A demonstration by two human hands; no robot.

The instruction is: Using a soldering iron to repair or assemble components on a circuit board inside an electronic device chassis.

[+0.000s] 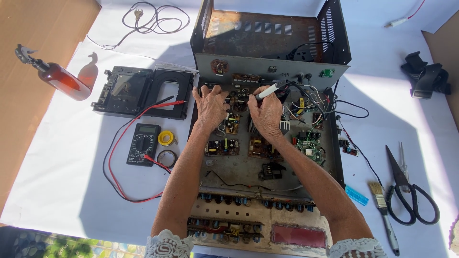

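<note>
Open chassis [334, 157] – circuit boards [222, 147] – soldering iron [267, 91].

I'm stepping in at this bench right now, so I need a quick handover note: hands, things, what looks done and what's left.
Left hand: open, fingers resting on the boards inside the opened chassis.
Right hand: gripping a pen-shaped tool, tip toward the rear boards.
Multimeter with red and black leads lies left of the chassis, beside two tape rolls. Scissors and brush lie right.
Done: cover off, boards exposed.
Left: chassis not closed.
</note>
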